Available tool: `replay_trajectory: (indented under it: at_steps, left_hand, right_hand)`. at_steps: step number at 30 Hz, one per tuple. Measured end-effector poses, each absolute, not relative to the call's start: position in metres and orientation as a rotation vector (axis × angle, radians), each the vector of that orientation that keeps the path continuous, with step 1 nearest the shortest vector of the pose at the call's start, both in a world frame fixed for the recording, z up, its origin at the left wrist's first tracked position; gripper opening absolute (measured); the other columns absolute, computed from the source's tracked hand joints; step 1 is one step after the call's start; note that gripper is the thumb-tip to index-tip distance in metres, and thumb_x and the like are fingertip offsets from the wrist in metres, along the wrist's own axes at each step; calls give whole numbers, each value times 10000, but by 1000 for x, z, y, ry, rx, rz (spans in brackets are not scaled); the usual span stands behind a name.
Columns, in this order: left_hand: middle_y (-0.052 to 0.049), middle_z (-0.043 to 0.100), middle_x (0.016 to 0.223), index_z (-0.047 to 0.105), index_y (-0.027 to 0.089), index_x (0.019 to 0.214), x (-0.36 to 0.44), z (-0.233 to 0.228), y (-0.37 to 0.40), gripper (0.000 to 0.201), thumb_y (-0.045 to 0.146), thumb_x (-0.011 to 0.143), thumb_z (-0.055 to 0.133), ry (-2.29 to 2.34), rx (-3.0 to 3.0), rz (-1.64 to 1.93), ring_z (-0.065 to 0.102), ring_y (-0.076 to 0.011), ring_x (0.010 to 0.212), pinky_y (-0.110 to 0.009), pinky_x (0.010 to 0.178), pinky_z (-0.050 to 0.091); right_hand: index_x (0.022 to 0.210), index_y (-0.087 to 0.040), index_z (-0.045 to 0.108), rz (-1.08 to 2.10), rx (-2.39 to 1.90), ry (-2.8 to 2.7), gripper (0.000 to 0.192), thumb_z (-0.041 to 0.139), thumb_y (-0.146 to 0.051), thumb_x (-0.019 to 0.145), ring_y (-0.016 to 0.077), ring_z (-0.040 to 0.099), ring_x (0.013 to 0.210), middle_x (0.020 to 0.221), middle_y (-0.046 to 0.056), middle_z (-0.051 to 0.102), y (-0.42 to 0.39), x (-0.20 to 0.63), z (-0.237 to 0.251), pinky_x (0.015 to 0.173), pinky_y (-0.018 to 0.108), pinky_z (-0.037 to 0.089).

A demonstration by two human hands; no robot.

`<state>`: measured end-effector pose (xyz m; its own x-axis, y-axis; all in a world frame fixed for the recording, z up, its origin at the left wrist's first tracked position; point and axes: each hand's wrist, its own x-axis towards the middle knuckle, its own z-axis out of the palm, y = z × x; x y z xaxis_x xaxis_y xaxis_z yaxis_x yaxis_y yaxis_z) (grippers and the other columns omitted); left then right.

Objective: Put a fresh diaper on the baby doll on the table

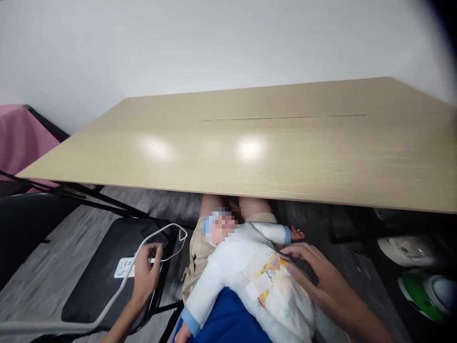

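A baby doll (pixel 221 267) in a white top with blue cuffs lies on its back across my lap, its face blurred out. Round its lower body is a white diaper (pixel 285 295) with a coloured print on the front. My right hand (pixel 317 271) is at the upper edge of the diaper, thumb and forefinger closing on that edge. Off to the left, my left hand (pixel 146 271) hovers over a black chair seat, fingers curved and apart with nothing seen between them. Just behind it, a white power bank (pixel 124 267) lies on the seat, with a white cable (pixel 114 297) nearby.
A pale wooden table (pixel 232 157) spans the view in front of my knees. The black chair (pixel 96 276) stands at my left. Pink cloth (pixel 24 138) hangs at the far left. At lower right are a white object (pixel 405 250) and a green-and-white one (pixel 421 295).
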<state>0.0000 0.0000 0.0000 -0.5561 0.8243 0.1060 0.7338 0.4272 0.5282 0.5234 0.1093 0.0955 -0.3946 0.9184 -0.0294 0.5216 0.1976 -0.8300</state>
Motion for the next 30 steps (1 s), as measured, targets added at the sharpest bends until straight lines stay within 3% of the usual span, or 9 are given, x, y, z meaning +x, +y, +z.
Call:
replay_trajectory:
  at_steps: [4, 7, 9, 12, 19, 23, 26, 28, 30]
  left_hand:
    - [-90, 749, 921, 748, 310, 950, 69, 69, -14, 264, 400, 1082, 538, 1723, 1881, 862, 681, -304, 882, -473, 833, 559]
    - [-105, 767, 1009, 762, 299, 1150, 137, 113, 18, 173, 280, 1057, 618, 1266, 2109, 870, 690, -284, 947, -456, 873, 563]
    - [-113, 778, 1216, 703, 294, 1356, 179, 133, 48, 300, 251, 1063, 658, 1114, 2154, 801, 694, -264, 1131, -431, 999, 565]
    - [-99, 775, 1314, 653, 298, 1463, 220, 145, 85, 387, 326, 1078, 690, 989, 2158, 653, 659, -257, 1254, -416, 1102, 528]
    - [-64, 812, 1186, 755, 282, 1251, 233, 142, 109, 196, 307, 1059, 730, 877, 2072, 563, 694, -224, 1129, -383, 1048, 509]
    - [-59, 824, 1092, 792, 250, 1161, 199, 153, 101, 167, 346, 1025, 778, 806, 1849, 507, 717, -202, 1058, -342, 1005, 530]
    - [-47, 786, 905, 814, 208, 1132, 173, 150, 91, 367, 470, 891, 902, 728, 1628, 445, 726, -203, 915, -317, 904, 557]
    - [-12, 712, 778, 793, 176, 1147, 173, 142, 92, 449, 571, 937, 833, 724, 1471, 476, 674, -160, 723, -294, 786, 550]
    - [-15, 699, 820, 752, 171, 1207, 191, 136, 103, 469, 606, 1047, 680, 845, 1412, 577, 619, -136, 669, -283, 727, 526]
  right_hand:
    - [1327, -373, 746, 1092, -1432, -2008, 322, 652, -531, 1062, 332, 710, 1257, 1369, 71, 761, 89, 539, 93, 1051, 504, 611]
    - [1204, -325, 773, 1020, -1468, -1990, 279, 640, -526, 1062, 321, 714, 1205, 1273, 71, 784, 92, 528, 89, 1043, 501, 597]
    - [1121, -291, 771, 956, -1483, -1969, 256, 665, -509, 1038, 318, 716, 1152, 1203, 76, 788, 99, 518, 85, 1015, 494, 588]
    - [1126, -262, 768, 946, -1463, -1936, 265, 698, -489, 1008, 300, 729, 1094, 1158, 79, 790, 111, 506, 84, 980, 458, 583]
    - [945, -244, 813, 1130, -1379, -1942, 314, 603, -431, 1084, 256, 766, 911, 965, 49, 825, 144, 512, 69, 846, 383, 570]
    - [1010, -259, 829, 890, -1502, -1863, 271, 650, -459, 1047, 295, 775, 910, 994, 73, 838, 159, 527, 58, 866, 434, 605]
    - [1220, -268, 815, 863, -1367, -1992, 295, 635, -448, 1071, 303, 764, 1133, 1214, 91, 820, 153, 511, 76, 1032, 447, 603]
    - [1396, -274, 756, 966, -1151, -2198, 355, 625, -422, 1102, 283, 702, 1317, 1405, 92, 756, 143, 490, 98, 1151, 417, 556]
    - [1429, -283, 736, 989, -990, -2383, 352, 633, -391, 1110, 278, 676, 1343, 1420, 85, 740, 132, 474, 120, 1156, 399, 539]
